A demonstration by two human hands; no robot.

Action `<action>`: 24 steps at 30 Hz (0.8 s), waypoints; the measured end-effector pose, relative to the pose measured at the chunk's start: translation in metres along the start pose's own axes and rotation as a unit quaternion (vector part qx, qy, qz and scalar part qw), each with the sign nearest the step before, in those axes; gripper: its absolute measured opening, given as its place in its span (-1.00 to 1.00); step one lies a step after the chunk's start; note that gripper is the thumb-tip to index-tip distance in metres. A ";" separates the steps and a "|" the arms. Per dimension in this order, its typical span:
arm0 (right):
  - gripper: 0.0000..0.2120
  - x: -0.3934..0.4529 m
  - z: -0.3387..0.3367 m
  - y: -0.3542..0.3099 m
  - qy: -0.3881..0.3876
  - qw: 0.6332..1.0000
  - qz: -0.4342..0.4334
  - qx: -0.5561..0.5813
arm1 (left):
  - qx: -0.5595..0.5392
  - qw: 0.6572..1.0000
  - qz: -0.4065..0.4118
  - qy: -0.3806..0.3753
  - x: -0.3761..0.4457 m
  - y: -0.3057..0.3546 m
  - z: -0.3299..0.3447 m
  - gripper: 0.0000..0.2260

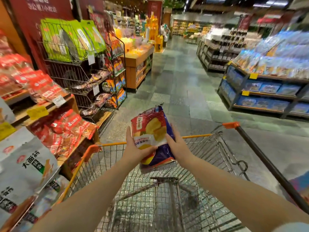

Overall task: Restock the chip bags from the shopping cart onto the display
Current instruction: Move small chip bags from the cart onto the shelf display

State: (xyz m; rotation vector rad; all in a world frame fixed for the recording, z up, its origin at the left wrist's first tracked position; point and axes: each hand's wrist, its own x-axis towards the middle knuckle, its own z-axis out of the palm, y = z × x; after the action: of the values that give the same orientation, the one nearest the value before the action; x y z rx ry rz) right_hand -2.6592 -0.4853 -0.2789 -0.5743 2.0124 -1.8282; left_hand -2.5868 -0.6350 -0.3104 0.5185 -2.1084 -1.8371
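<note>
A red and dark blue chip bag point(153, 129) with yellow chips printed on it is held upright above the shopping cart point(217, 148). My left hand point(135, 148) grips its lower left edge, thumb across the front. My right hand point(177, 144) holds the right edge, fingers laid along the side. The wire cart with orange rims stands below my arms, and its basket looks bare of other bags. To the left stands a display point(50, 108) of wooden shelves stacked with red snack bags.
White and grey bags point(21, 169) fill the near left shelf. A wire rack point(75, 67) with green bags stands farther left. Blue product shelves point(267, 91) line the right side. The tiled aisle point(182, 77) runs ahead between them.
</note>
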 end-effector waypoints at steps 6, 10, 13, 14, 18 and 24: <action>-0.55 0.010 -0.010 -0.021 -0.035 0.996 -0.060 -0.062 | 0.038 0.999 0.031 -0.022 0.011 0.025 -0.005 0.19; -0.42 0.022 -0.014 -0.033 -0.050 0.993 -0.061 -0.085 | 0.063 0.995 0.071 -0.039 0.013 0.041 0.000 0.11; -0.15 0.032 -0.016 -0.039 -0.036 0.990 -0.054 -0.122 | 0.075 0.993 0.092 -0.026 0.014 0.054 0.004 0.05; -0.13 0.037 -0.018 -0.041 -0.035 0.990 -0.054 -0.125 | 0.079 0.992 0.098 -0.023 0.016 0.057 0.004 0.01; 0.02 0.048 -0.021 -0.051 -0.022 0.991 -0.051 -0.124 | 0.109 0.987 0.114 -0.001 0.020 0.069 0.007 -0.13; 0.01 0.044 -0.025 -0.054 0.003 0.978 -0.083 -0.191 | 0.138 0.981 0.133 0.024 0.011 0.078 0.011 -0.08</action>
State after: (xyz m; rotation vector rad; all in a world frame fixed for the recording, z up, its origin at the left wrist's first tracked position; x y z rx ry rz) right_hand -2.7065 -0.4913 -0.2229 -0.8688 2.4028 -1.5307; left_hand -2.6073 -0.6205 -0.2348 0.3182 -2.2863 -1.3838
